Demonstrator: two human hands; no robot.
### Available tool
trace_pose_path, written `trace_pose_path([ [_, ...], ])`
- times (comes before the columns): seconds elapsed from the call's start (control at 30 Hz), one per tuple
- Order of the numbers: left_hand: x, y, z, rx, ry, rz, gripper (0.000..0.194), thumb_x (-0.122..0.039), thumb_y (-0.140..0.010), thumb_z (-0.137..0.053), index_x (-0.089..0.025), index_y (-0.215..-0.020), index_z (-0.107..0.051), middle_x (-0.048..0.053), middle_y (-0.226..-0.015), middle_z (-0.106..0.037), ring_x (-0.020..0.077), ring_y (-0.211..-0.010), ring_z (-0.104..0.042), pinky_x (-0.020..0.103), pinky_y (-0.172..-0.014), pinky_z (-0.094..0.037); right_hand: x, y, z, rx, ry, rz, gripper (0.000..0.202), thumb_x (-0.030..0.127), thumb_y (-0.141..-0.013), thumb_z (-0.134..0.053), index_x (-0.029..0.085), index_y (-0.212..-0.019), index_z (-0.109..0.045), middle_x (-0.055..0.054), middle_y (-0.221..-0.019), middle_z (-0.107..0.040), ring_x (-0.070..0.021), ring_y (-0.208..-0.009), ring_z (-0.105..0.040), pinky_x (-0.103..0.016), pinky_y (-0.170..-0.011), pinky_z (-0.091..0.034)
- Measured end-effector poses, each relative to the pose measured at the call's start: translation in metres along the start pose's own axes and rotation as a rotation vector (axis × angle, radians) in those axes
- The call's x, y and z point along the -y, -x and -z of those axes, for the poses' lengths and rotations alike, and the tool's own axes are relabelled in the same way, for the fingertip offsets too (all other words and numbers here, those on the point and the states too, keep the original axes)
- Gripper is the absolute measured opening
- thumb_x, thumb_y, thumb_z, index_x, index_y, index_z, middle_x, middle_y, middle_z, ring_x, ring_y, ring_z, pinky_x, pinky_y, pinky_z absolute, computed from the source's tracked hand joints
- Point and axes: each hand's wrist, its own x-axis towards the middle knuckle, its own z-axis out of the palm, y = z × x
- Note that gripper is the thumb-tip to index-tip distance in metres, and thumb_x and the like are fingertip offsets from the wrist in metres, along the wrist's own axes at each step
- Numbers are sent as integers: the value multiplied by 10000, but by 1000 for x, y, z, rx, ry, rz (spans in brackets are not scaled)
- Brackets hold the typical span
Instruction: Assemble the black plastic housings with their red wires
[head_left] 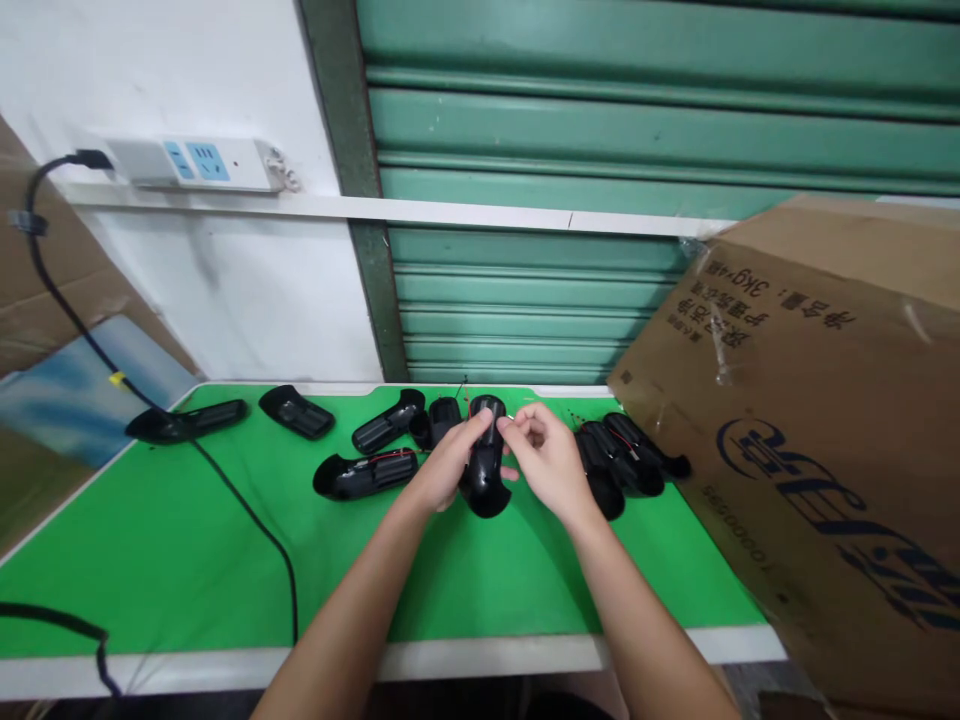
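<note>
A glossy black curved plastic part [486,480] is held upright above the green table, its rounded wide end toward me. My left hand [452,455] grips it from the left, thumb on its upper section. On its right side, my right hand [544,455] has thumb and forefinger pinched near the part's upper edge; a small light-coloured piece shows at the fingertips, too small to name. A thin red wire rises behind the part's top. Similar black parts lie to the left [365,474] and to the right [630,455], some with red wires.
More black parts [296,411] lie along the back of the green table [225,570]. A black cable [247,510] crosses its left side from a white power strip [202,163] on the wall. A large cardboard box [810,420] leans in at the right, before a green shutter.
</note>
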Motion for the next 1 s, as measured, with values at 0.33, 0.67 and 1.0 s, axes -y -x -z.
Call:
trace_pose_path([
  [0.33,4,-1,1,-36,-145,-54,670,-800,-788,-575,-169,-1004,-629,21,-682,-688,197,-542,-684,271,-509,-520,0,-1,-3,-41,-106,9,232,415,-792,-729,199,-808,-645,-8,-639,-673,-150,-554,-624,-273,-562,-516],
  [0.67,3,0,2,-14,-114,-98,498,-671,-859,-542,-237,-1098,-495,-46,-697,-618,181,-486,-633,268,-464,-484,-1,6,-6,-102,10,224,123,314,-832,-728,217,-901,-695,-38,-821,-765,-181,-715,-712,-317,-720,-584],
  [1.0,1,-5,11,-151,-297,-331,249,-400,-977,-401,-205,-892,-529,-7,-831,-557,173,-863,-575,286,-878,-478,1,6,2,165,307,547,179,158,-932,-577,228,-993,-731,-37,-877,-726,-190,-819,-667,-324,-761,-532],
])
